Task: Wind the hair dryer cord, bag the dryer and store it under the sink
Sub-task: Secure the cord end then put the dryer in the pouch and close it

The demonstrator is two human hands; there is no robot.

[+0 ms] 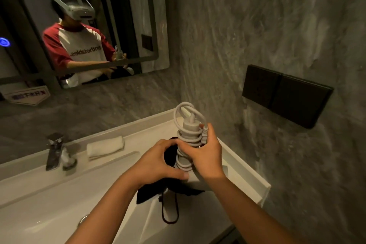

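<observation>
A white hair dryer (pixel 189 130) stands handle-up over the right end of the white sink counter (pixel 245 168). Its white cord (pixel 186 114) is coiled around the handle and loops above the top. My right hand (pixel 204 154) grips the wound handle from the right. My left hand (pixel 156 162) holds the mouth of a black drawstring bag (pixel 150 192) against the dryer's lower body. The bag hangs down under both hands, and its dark drawstring (pixel 170 212) dangles over the basin. The dryer's head is mostly hidden by my hands and the bag.
A chrome faucet (pixel 54 150) stands at the left, with a rolled white towel (pixel 106 146) behind the basin. A mirror (pixel 83 25) on the back wall reflects a person. Black wall panels (pixel 285 95) sit on the grey right wall, close to the counter's end.
</observation>
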